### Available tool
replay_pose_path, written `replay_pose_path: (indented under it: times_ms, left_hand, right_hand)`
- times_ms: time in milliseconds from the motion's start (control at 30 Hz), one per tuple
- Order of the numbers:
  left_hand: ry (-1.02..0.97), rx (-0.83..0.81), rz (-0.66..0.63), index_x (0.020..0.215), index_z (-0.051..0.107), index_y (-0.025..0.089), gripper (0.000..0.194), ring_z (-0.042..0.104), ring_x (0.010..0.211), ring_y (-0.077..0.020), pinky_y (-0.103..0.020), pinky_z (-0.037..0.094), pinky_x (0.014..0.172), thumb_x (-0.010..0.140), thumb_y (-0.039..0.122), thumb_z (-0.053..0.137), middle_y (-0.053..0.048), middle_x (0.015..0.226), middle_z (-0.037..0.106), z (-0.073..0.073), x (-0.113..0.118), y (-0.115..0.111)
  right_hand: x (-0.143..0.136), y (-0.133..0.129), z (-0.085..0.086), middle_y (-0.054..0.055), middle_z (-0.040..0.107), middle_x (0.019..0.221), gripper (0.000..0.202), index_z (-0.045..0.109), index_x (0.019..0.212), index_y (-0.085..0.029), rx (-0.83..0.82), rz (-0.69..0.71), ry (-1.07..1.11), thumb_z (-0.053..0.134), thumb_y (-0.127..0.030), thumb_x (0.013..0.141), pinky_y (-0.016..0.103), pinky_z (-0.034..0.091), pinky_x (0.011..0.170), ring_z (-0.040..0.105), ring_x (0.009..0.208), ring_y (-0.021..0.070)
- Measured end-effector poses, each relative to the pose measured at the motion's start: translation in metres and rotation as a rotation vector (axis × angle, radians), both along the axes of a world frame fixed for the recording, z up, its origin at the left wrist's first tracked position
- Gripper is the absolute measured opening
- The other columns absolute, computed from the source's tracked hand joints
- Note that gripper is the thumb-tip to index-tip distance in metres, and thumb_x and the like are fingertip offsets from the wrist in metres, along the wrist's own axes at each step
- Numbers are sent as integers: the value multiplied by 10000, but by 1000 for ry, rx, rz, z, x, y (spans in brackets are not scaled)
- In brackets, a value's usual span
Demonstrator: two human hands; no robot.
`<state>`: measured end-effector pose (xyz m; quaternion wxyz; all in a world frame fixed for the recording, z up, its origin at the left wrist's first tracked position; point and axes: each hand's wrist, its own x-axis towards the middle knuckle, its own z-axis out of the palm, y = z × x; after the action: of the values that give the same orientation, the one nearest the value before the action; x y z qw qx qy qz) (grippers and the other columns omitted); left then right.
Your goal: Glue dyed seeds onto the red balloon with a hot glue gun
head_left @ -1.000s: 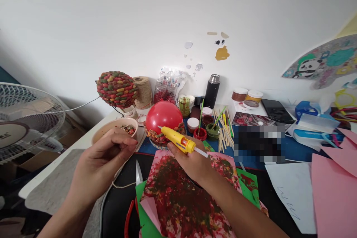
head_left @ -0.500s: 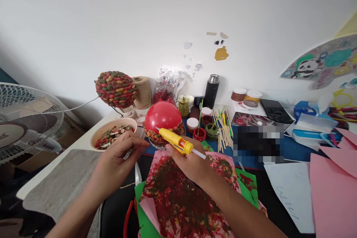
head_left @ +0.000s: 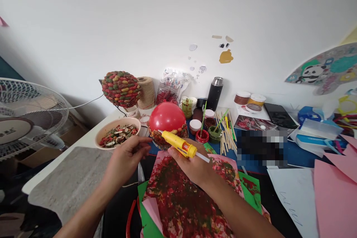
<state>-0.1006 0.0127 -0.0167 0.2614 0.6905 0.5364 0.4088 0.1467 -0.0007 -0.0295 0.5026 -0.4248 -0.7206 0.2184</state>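
My right hand point(head_left: 198, 167) is wrapped around a yellow glue gun point(head_left: 178, 144) with a clear glue stick point(head_left: 202, 157) poking out of its back. The gun's nozzle points left, in front of a red balloon point(head_left: 167, 118). Around the balloon's lower part runs a band of red, green and brown shell-like pieces point(head_left: 156, 136). My left hand point(head_left: 126, 161) is just left of that band, thumb and fingertips drawn close together; anything between them is too small to make out. Beneath my hands lies a paint-smeared pink sheet point(head_left: 186, 197) on green paper point(head_left: 149, 215).
A bowl of coloured shells point(head_left: 136, 122) stands left, near a ball covered in similar pieces point(head_left: 121, 89) and a twine spool point(head_left: 146, 93). Paint jars point(head_left: 202, 136), wooden sticks point(head_left: 225, 137) and a black flask point(head_left: 215, 95) stand behind. A fan point(head_left: 28, 119) is far left.
The whole view has shifted slightly, so most things appear a little further right. My left fingertips have come nearer the balloon's band. The glue gun stays in my right hand.
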Motion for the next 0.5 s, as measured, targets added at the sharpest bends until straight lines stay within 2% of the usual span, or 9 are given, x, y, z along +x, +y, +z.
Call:
replay_pose_path:
  times_ms: [133, 267, 367, 500]
  left_hand:
    - [-58, -6, 42, 1343, 736, 193, 477, 688, 653, -191, -315, 562, 667, 930, 428, 689, 7, 788, 730, -5, 1, 9]
    - [-36, -65, -13, 1571, 564, 145, 682, 664, 618, -187, -314, 550, 656, 957, 436, 627, 45, 731, 661, -8, 4, 16]
    - [-3, -96, -55, 1601, 536, 136, 707, 661, 618, -193, -310, 540, 653, 961, 429, 601, 46, 712, 658, -8, 7, 18]
    - [21, -86, -78, 1579, 579, 165, 668, 674, 663, -182, -297, 552, 703, 927, 308, 576, 28, 772, 705, -7, 11, 16]
  right_hand:
    - [1, 0, 1, 50, 803, 866, 300, 748, 903, -244, 28, -4, -39, 628, -443, 1093, 307, 592, 706, 777, 793, 232]
    - [1, 0, 3, 43, 766, 811, 367, 727, 889, -232, 114, 17, -85, 594, -489, 1115, 298, 557, 678, 755, 751, 215]
    - [-1, -2, 3, 51, 785, 852, 359, 731, 929, -234, 154, 74, -139, 588, -503, 1118, 290, 560, 693, 772, 796, 214]
    - [-3, -5, 1, 49, 771, 821, 358, 722, 914, -228, 216, 105, -251, 610, -514, 1099, 300, 530, 621, 738, 700, 204]
